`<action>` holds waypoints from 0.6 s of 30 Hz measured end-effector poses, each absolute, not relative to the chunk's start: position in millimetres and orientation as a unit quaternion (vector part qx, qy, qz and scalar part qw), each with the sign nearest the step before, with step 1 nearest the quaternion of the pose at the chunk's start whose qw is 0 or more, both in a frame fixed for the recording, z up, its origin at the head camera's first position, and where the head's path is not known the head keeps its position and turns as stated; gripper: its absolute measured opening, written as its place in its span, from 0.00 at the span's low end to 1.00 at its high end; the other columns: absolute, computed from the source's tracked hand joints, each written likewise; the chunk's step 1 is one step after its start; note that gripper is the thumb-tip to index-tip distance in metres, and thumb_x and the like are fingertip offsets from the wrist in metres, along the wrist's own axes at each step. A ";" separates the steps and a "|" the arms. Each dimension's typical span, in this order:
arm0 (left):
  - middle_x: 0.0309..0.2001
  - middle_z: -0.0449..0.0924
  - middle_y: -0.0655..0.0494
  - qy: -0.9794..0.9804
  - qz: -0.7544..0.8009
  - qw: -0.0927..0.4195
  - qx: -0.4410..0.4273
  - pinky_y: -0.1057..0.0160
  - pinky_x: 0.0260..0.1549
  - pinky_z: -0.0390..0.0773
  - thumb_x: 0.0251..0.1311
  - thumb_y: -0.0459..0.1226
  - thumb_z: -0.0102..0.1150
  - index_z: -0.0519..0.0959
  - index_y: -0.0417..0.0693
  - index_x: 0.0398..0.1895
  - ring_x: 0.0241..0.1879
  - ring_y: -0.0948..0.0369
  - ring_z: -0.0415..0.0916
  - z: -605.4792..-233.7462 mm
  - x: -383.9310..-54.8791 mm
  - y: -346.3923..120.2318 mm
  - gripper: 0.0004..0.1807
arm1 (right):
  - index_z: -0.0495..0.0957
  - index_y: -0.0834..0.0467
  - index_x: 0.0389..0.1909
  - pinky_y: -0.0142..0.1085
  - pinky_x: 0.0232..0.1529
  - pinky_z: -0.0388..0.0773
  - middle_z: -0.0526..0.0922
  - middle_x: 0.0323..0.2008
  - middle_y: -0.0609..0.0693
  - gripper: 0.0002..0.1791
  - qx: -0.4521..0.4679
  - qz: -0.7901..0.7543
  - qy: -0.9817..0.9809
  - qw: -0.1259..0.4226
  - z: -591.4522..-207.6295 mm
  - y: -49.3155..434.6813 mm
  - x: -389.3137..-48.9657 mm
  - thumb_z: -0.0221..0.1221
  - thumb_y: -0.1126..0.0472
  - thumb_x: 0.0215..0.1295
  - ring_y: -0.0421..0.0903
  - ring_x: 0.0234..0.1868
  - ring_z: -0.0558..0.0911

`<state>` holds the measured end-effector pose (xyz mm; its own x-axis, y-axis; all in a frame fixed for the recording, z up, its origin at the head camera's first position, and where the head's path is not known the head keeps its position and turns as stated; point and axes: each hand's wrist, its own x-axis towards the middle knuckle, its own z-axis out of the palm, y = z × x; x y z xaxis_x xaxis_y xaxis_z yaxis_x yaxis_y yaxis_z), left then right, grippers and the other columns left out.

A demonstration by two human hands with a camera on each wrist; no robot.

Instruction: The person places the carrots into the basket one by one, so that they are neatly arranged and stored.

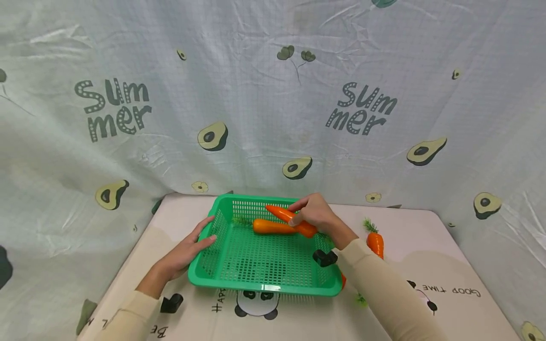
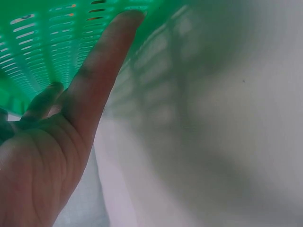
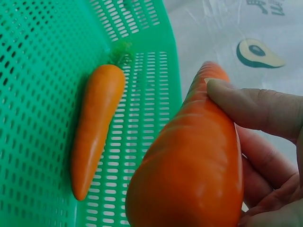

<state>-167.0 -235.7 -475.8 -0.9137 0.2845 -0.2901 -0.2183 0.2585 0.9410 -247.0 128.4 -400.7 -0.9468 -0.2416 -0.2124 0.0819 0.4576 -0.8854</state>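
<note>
Surface [image 1: 315, 318], pale, panda-printed. Leafy top [image 1: 361, 299], beside right sleeve [image 1: 377, 289]. Left hand [image 1: 183, 255]: grip spread, fingers nearly straight, touching left side of basket [image 1: 270, 287], green, perforated. Third carrot [image 1: 375, 243]: on surface, right of basket, partly behind right sleeve. Right hand [image 1: 316, 212]: grip narrowed round held carrot [image 1: 304, 228], thumb against fingers, over basket. Second carrot [image 1: 273, 227]: inside basket, toward far wall. Curtain [image 1: 256, 118], avocado-printed, at back.

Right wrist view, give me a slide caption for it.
Right hand holding a carrot, a second carrot lying in the green basket.
</note>
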 end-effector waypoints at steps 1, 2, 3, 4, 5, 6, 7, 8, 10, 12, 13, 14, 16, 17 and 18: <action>0.85 0.37 0.42 0.766 0.609 0.205 0.021 0.47 0.66 0.73 0.80 0.53 0.49 0.38 0.72 0.85 0.77 0.38 0.56 -475.3 -167.3 -235.5 0.41 | 0.90 0.61 0.47 0.44 0.39 0.87 0.84 0.58 0.63 0.21 -0.050 -0.519 0.839 0.157 -401.2 127.1 -247.8 0.75 0.73 0.49 0.56 0.42 0.85; 0.85 0.37 0.42 0.766 0.609 0.204 0.022 0.47 0.66 0.72 0.80 0.53 0.49 0.38 0.72 0.85 0.77 0.38 0.55 -475.0 -167.6 -235.4 0.41 | 0.90 0.61 0.47 0.44 0.39 0.87 0.84 0.58 0.63 0.21 -0.053 -0.519 0.839 0.157 -402.5 126.2 -248.8 0.75 0.73 0.49 0.56 0.42 0.85; 0.85 0.36 0.42 0.767 0.608 0.204 0.022 0.47 0.66 0.72 0.80 0.53 0.49 0.38 0.72 0.85 0.77 0.38 0.55 -474.9 -167.8 -235.4 0.41 | 0.90 0.61 0.46 0.44 0.39 0.87 0.85 0.57 0.62 0.21 -0.055 -0.518 0.839 0.157 -403.5 125.2 -249.6 0.75 0.73 0.48 0.55 0.42 0.86; 0.85 0.37 0.42 0.766 0.609 0.205 0.021 0.47 0.66 0.73 0.79 0.54 0.49 0.38 0.72 0.85 0.77 0.38 0.56 -474.9 -167.9 -235.3 0.41 | 0.90 0.60 0.46 0.44 0.39 0.87 0.85 0.57 0.62 0.20 -0.057 -0.516 0.840 0.157 -404.5 124.2 -250.4 0.75 0.73 0.48 0.55 0.42 0.86; 0.85 0.37 0.42 0.765 0.610 0.206 0.022 0.48 0.65 0.74 0.79 0.54 0.49 0.38 0.72 0.85 0.77 0.38 0.57 -474.9 -167.9 -235.1 0.42 | 0.91 0.60 0.46 0.44 0.39 0.87 0.86 0.56 0.62 0.20 -0.059 -0.515 0.840 0.158 -405.5 123.3 -251.2 0.75 0.73 0.48 0.55 0.42 0.86; 0.85 0.38 0.41 0.762 0.612 0.207 0.022 0.48 0.64 0.75 0.79 0.54 0.49 0.37 0.72 0.85 0.76 0.38 0.58 -475.0 -167.9 -235.0 0.42 | 0.91 0.60 0.46 0.44 0.39 0.87 0.86 0.56 0.62 0.20 -0.061 -0.514 0.841 0.158 -406.6 122.6 -252.1 0.75 0.73 0.48 0.55 0.42 0.86; 0.85 0.38 0.41 0.760 0.615 0.208 0.022 0.49 0.63 0.76 0.80 0.53 0.49 0.37 0.72 0.85 0.76 0.39 0.59 -475.2 -167.9 -234.9 0.42 | 0.91 0.60 0.45 0.44 0.38 0.87 0.86 0.55 0.61 0.20 -0.064 -0.512 0.842 0.157 -407.6 121.9 -253.0 0.75 0.73 0.48 0.54 0.42 0.86; 0.84 0.39 0.40 0.759 0.617 0.209 0.023 0.51 0.62 0.77 0.80 0.53 0.49 0.37 0.72 0.85 0.75 0.39 0.61 -475.4 -168.1 -234.8 0.41 | 0.91 0.60 0.45 0.44 0.38 0.87 0.86 0.55 0.61 0.20 -0.065 -0.510 0.843 0.157 -408.9 121.1 -254.1 0.75 0.73 0.48 0.54 0.42 0.86; 0.84 0.40 0.40 0.755 0.621 0.210 0.023 0.52 0.60 0.78 0.80 0.53 0.49 0.38 0.72 0.85 0.73 0.40 0.63 -475.7 -168.2 -234.5 0.41 | 0.91 0.60 0.45 0.43 0.39 0.87 0.87 0.54 0.61 0.20 -0.064 -0.510 0.843 0.158 -410.3 119.4 -255.9 0.75 0.73 0.47 0.54 0.42 0.85; 0.84 0.41 0.40 0.753 0.623 0.210 0.023 0.52 0.60 0.78 0.80 0.52 0.49 0.38 0.72 0.85 0.73 0.40 0.64 -475.8 -168.2 -234.1 0.41 | 0.91 0.60 0.45 0.43 0.39 0.87 0.87 0.54 0.60 0.20 -0.065 -0.508 0.844 0.161 -411.9 118.0 -257.8 0.75 0.74 0.48 0.54 0.43 0.85; 0.84 0.41 0.40 0.754 0.622 0.209 0.023 0.52 0.60 0.78 0.80 0.53 0.49 0.38 0.72 0.85 0.73 0.40 0.64 -475.8 -168.1 -233.9 0.41 | 0.91 0.60 0.44 0.44 0.39 0.87 0.86 0.54 0.60 0.20 -0.064 -0.508 0.843 0.162 -412.9 117.1 -258.8 0.75 0.74 0.47 0.54 0.42 0.85; 0.84 0.40 0.40 0.756 0.620 0.208 0.023 0.52 0.60 0.78 0.80 0.53 0.49 0.38 0.72 0.85 0.74 0.40 0.63 -475.7 -168.1 -233.7 0.41 | 0.91 0.60 0.44 0.44 0.39 0.87 0.86 0.54 0.60 0.20 -0.063 -0.508 0.843 0.163 -413.5 116.2 -259.5 0.75 0.75 0.47 0.54 0.42 0.85; 0.84 0.39 0.41 0.759 0.617 0.206 0.024 0.51 0.61 0.77 0.80 0.53 0.49 0.38 0.72 0.85 0.75 0.39 0.61 -475.4 -167.9 -233.4 0.41 | 0.91 0.60 0.44 0.43 0.39 0.87 0.86 0.54 0.60 0.20 -0.065 -0.506 0.844 0.164 -414.5 114.3 -260.3 0.75 0.75 0.47 0.54 0.42 0.85; 0.85 0.38 0.41 0.760 0.616 0.206 0.024 0.51 0.62 0.76 0.80 0.53 0.49 0.38 0.72 0.85 0.75 0.39 0.60 -475.4 -167.7 -233.2 0.41 | 0.91 0.60 0.43 0.44 0.39 0.87 0.86 0.54 0.60 0.20 -0.066 -0.506 0.844 0.165 -415.0 113.4 -260.7 0.75 0.75 0.47 0.54 0.42 0.85; 0.85 0.38 0.41 0.760 0.616 0.205 0.023 0.51 0.62 0.76 0.80 0.53 0.49 0.38 0.72 0.85 0.75 0.38 0.59 -475.2 -167.5 -233.1 0.41 | 0.91 0.60 0.43 0.44 0.39 0.87 0.86 0.54 0.60 0.20 -0.066 -0.506 0.844 0.166 -415.4 112.5 -261.0 0.75 0.75 0.47 0.54 0.41 0.85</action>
<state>-167.5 -233.1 -475.2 -0.9148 0.2877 -0.2836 -0.2176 0.2406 0.9459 -261.0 112.5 -415.4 -0.9358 -0.2805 -0.2135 0.0560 0.4797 -0.8756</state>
